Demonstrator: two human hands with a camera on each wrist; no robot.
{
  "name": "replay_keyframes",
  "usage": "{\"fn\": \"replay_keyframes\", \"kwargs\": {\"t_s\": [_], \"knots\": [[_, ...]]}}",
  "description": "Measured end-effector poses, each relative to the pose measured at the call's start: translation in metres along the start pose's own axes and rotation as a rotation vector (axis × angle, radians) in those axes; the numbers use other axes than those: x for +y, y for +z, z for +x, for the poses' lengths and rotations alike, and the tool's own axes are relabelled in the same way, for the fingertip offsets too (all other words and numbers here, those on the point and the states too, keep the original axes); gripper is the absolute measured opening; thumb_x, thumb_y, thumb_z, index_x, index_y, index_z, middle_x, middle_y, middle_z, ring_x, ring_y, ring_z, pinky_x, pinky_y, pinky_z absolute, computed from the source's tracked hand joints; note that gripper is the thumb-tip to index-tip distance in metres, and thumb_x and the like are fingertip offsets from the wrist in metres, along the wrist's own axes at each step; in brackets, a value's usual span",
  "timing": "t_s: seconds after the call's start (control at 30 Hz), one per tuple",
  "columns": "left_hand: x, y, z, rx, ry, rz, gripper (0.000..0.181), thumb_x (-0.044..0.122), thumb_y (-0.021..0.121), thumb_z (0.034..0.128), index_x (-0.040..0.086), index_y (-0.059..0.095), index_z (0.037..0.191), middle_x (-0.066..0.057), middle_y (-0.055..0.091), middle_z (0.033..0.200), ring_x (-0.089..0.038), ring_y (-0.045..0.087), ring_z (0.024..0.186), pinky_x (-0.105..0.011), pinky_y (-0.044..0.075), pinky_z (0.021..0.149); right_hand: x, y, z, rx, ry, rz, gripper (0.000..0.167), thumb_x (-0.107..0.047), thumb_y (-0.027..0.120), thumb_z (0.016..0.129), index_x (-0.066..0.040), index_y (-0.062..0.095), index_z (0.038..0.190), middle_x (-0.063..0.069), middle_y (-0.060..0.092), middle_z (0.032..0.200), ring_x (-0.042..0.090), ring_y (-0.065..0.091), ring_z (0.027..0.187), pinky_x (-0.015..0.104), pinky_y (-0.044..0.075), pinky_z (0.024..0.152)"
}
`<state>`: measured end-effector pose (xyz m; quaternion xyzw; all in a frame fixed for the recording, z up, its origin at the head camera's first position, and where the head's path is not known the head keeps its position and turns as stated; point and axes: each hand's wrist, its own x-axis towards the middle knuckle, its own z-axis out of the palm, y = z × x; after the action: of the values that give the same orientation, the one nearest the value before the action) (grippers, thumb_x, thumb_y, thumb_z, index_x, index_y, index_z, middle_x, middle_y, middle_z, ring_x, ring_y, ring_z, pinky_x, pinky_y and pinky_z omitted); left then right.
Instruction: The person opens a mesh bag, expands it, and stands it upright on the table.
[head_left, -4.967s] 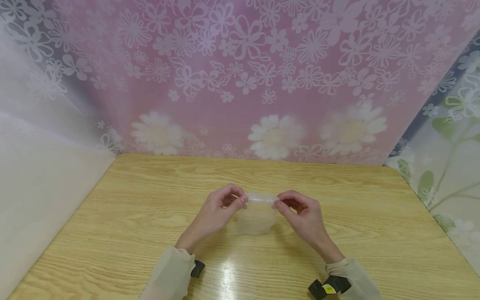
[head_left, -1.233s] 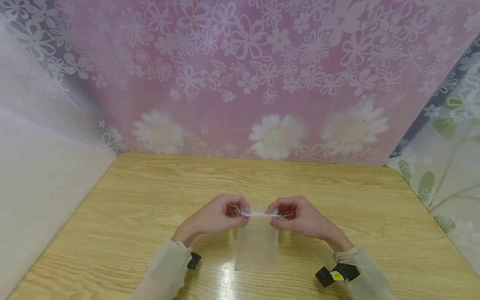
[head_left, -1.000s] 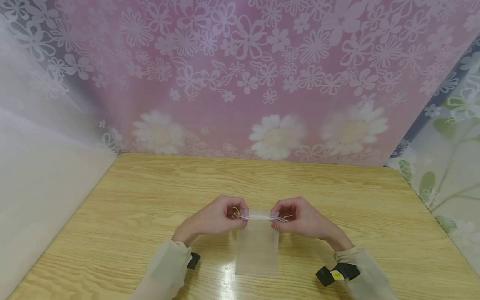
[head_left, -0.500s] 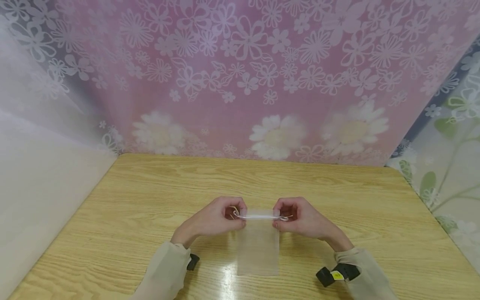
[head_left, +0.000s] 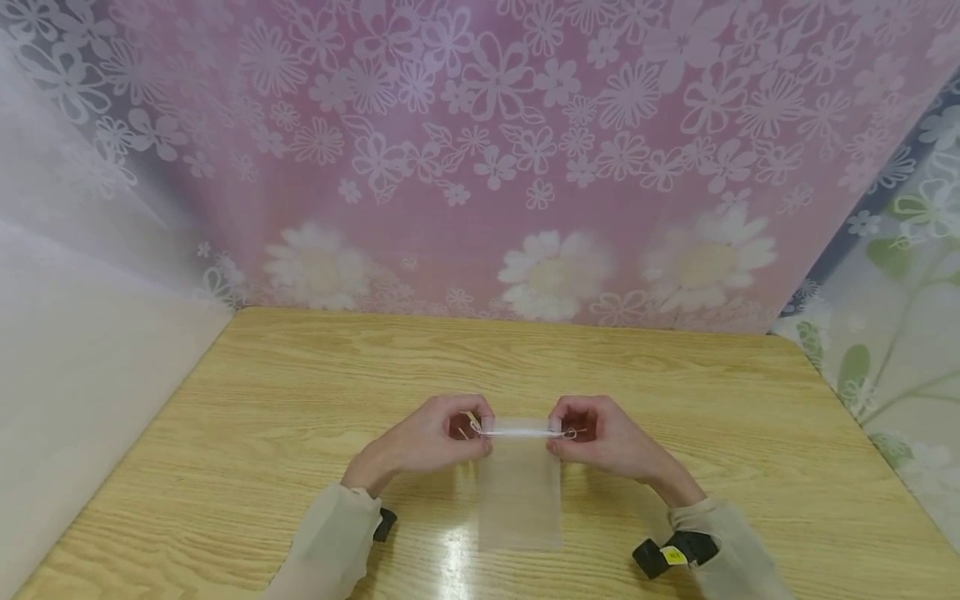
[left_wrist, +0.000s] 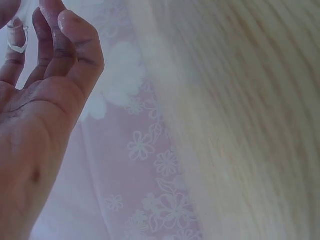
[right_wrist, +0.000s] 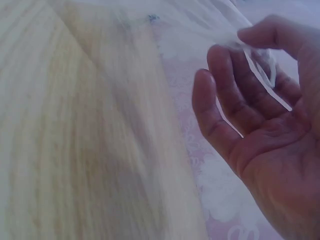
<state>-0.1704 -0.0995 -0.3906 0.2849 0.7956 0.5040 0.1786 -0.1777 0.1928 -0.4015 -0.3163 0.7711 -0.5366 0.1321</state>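
Observation:
A sheer whitish drawstring pouch (head_left: 520,504) hangs flat and upright over the table in the head view, its mouth stretched wide. My left hand (head_left: 423,437) pinches the upper left corner between thumb and fingers. At the upper right corner, my right hand (head_left: 613,443) pinches in the same manner. A white drawstring (head_left: 520,432) runs straight across near the top, and its looped ends stick out inside both hands. In the right wrist view the thin fabric (right_wrist: 205,25) spreads away from the thumb, and a cord loop (right_wrist: 273,75) dangles by the fingers. The pouch looks see-through.
Underneath is a wood-grain table (head_left: 322,367), with a bright light reflection near its front. A pink flowered curtain (head_left: 450,167) stands behind it, with pale fabric (head_left: 97,358) on the left and leaf-patterned fabric (head_left: 907,367) on the right.
Five seconds ago the pouch's lower part was bunched and farther back; now it hangs lower, nearer and flat. Over the last second the hands have spread slightly and the drawstring has straightened.

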Motion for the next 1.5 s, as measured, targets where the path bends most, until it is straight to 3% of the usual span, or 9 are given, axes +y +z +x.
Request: {"fn": "replay_keyframes", "kwargs": {"t_s": [0.17,0.3,0.43,0.63,0.83,1.03,1.2,1.33,1.5], "knots": [[0.001,-0.001,0.001,0.031,-0.020,-0.035,0.012,0.021,0.069,0.0967,0.017,0.066,0.108,-0.004,0.070,0.096,-0.017,0.069,0.085,-0.030,0.060,0.075,0.000,0.006,-0.001,0.068,0.006,0.003,0.008,-0.003,0.071,0.094,-0.003,0.064,0.097,0.001,0.066,0.088,0.007,0.066,0.077,0.027,0.060,0.066],[0.003,-0.002,0.001,0.085,-0.036,-0.067,0.023,0.028,0.064,0.1019,0.019,0.067,0.123,-0.014,0.071,0.104,-0.030,0.071,0.089,-0.030,0.057,0.070,0.000,0.008,-0.002,0.142,0.012,-0.011,0.008,-0.005,0.070,0.096,-0.004,0.067,0.103,0.009,0.071,0.089,0.017,0.071,0.075,0.035,0.062,0.066],[0.005,0.000,0.001,0.157,-0.028,-0.110,0.026,0.024,0.062,0.1040,0.019,0.064,0.129,-0.020,0.068,0.106,-0.042,0.069,0.087,-0.027,0.051,0.061,0.003,0.010,0.000,0.225,-0.001,-0.020,0.014,-0.006,0.068,0.098,-0.003,0.068,0.112,0.018,0.071,0.092,0.023,0.071,0.073,0.038,0.062,0.065],[0.006,0.005,0.005,0.278,0.001,-0.170,0.028,0.019,0.063,0.1030,0.019,0.061,0.131,-0.016,0.067,0.110,-0.039,0.069,0.080,-0.046,0.060,0.072,0.008,0.010,0.002,0.314,-0.057,0.050,0.031,0.000,0.067,0.097,0.003,0.062,0.127,0.012,0.071,0.096,0.016,0.072,0.073,0.037,0.063,0.064],[0.006,0.006,0.011,0.373,0.017,-0.224,0.028,0.016,0.063,0.1030,0.016,0.059,0.131,-0.011,0.066,0.110,-0.039,0.069,0.078,-0.051,0.060,0.070,0.009,0.010,0.003,0.337,-0.118,0.107,0.045,0.004,0.069,0.094,0.006,0.056,0.137,0.002,0.072,0.099,0.018,0.073,0.076,0.040,0.062,0.062],[0.006,0.006,0.014,0.431,0.018,-0.255,0.027,0.013,0.062,0.1031,0.016,0.060,0.130,-0.011,0.066,0.110,-0.047,0.068,0.081,-0.051,0.059,0.068,0.009,0.011,0.002,0.320,-0.139,0.110,0.054,0.007,0.069,0.093,-0.001,0.055,0.144,0.005,0.075,0.105,0.013,0.074,0.081,0.042,0.063,0.064],[0.004,0.006,0.017,0.460,0.012,-0.279,0.026,0.011,0.063,0.1023,0.015,0.060,0.128,-0.011,0.066,0.110,-0.038,0.070,0.077,-0.050,0.060,0.068,0.008,0.011,0.000,0.300,-0.180,0.129,0.055,0.010,0.067,0.092,0.004,0.052,0.145,0.004,0.074,0.106,0.013,0.074,0.081,0.042,0.063,0.064],[0.002,0.004,0.020,0.473,-0.002,-0.306,0.026,0.014,0.064,0.1023,0.014,0.061,0.128,-0.010,0.065,0.111,-0.027,0.071,0.076,-0.040,0.061,0.067,0.008,0.011,-0.002,0.281,-0.188,0.149,0.052,0.012,0.067,0.091,0.008,0.053,0.142,0.001,0.074,0.106,0.012,0.074,0.083,0.043,0.063,0.065],[0.003,0.004,0.023,0.494,-0.014,-0.341,0.026,0.015,0.065,0.1018,0.016,0.061,0.127,-0.010,0.065,0.110,-0.035,0.071,0.081,-0.033,0.060,0.066,0.007,0.013,-0.004,0.273,-0.132,0.132,0.047,0.009,0.069,0.091,0.011,0.057,0.136,-0.003,0.073,0.103,0.011,0.074,0.084,0.042,0.063,0.066]]}}
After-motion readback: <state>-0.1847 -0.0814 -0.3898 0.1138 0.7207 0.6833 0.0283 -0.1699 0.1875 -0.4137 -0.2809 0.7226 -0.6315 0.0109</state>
